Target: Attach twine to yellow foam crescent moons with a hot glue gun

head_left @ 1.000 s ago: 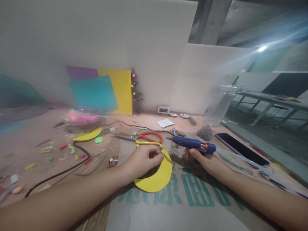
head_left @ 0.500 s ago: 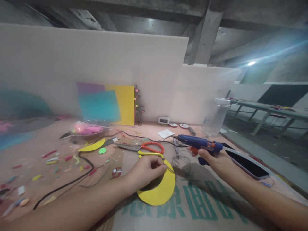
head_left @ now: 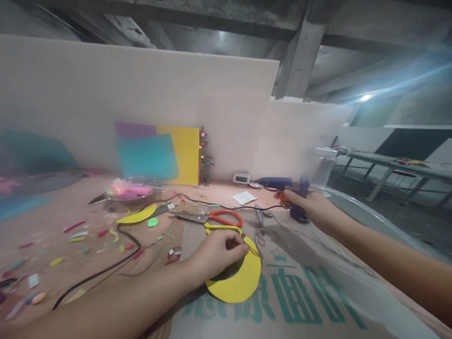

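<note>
Right hand [head_left: 306,202] grips glue gun [head_left: 277,181], likely rigid, best held by handle [head_left: 298,215]. Left hand [head_left: 226,252] pinches over yellow disc [head_left: 243,285], contents unclear

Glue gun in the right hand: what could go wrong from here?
If the glue gun is hot, bringing its tip over toward the left hand, which is at the yellow paper, might burn that hand. The black cord runs close by the scissors, so a pull on it might catch or shift them.
</note>
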Action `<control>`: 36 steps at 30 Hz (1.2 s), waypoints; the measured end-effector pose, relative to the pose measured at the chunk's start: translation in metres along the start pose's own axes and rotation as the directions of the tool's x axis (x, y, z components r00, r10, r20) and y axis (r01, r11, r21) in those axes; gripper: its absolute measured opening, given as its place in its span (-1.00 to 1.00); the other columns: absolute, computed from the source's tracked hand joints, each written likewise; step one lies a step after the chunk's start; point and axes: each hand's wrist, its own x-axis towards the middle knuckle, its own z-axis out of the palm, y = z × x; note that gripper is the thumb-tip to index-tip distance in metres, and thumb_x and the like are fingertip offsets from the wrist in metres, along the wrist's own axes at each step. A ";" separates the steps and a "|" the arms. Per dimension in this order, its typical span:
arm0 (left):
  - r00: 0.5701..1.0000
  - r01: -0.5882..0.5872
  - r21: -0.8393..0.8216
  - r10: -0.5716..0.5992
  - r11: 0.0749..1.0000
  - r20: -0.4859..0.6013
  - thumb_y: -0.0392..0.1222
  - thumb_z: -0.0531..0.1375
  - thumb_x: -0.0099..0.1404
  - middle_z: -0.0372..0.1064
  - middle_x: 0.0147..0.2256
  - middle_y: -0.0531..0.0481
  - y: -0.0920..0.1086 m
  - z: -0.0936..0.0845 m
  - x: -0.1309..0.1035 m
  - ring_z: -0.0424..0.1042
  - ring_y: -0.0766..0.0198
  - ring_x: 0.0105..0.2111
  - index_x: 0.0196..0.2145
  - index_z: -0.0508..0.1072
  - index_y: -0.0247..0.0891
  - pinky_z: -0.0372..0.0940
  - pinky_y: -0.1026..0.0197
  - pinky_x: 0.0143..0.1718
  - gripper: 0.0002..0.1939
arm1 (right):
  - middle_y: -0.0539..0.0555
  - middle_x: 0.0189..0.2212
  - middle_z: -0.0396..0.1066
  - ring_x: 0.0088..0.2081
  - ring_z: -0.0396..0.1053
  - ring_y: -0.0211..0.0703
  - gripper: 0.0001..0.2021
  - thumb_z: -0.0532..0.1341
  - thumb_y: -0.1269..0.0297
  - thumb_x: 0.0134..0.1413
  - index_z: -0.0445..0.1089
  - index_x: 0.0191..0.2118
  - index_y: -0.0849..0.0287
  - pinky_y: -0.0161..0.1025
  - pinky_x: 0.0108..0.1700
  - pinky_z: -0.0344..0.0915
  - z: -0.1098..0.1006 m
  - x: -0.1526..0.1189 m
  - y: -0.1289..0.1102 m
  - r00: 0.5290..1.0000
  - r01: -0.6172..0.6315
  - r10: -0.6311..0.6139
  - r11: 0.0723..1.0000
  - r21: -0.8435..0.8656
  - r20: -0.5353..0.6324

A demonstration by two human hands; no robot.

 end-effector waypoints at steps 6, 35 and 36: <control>1.000 -0.019 -0.012 0.019 1.000 -0.004 -0.07 0.18 0.19 0.29 -0.52 0.08 0.002 0.002 0.000 0.22 0.35 -0.50 -0.47 0.40 -0.30 0.07 0.31 -0.47 -0.78 | 0.17 -0.45 0.48 -0.50 0.35 -0.21 -0.56 0.17 -0.08 0.12 0.46 -0.28 0.29 -0.30 -0.52 0.22 0.003 0.053 -0.013 1.000 0.010 -0.013 0.975 -0.221 -0.014; 1.000 -0.002 0.055 0.001 0.999 0.018 -0.09 0.17 0.21 0.30 -0.52 0.08 0.008 -0.001 -0.002 0.23 0.35 -0.50 -0.47 0.39 -0.30 0.09 0.32 -0.47 -0.78 | 0.29 -0.29 0.55 -0.23 0.46 0.05 -0.65 0.20 0.03 0.12 0.55 -0.27 0.23 -0.21 -0.20 0.21 0.009 0.080 0.038 0.997 0.073 -0.040 0.623 -0.779 0.061; 1.000 -0.009 0.060 0.008 0.998 0.018 -0.08 0.16 0.22 0.30 -0.52 0.08 0.007 -0.001 -0.002 0.23 0.35 -0.50 -0.47 0.39 -0.30 0.09 0.32 -0.47 -0.77 | 0.26 -0.29 0.55 -0.23 0.46 0.04 -0.66 0.18 0.03 0.14 0.55 -0.25 0.19 -0.20 -0.20 0.21 0.009 0.072 0.031 0.996 0.092 -0.053 0.622 -0.777 0.076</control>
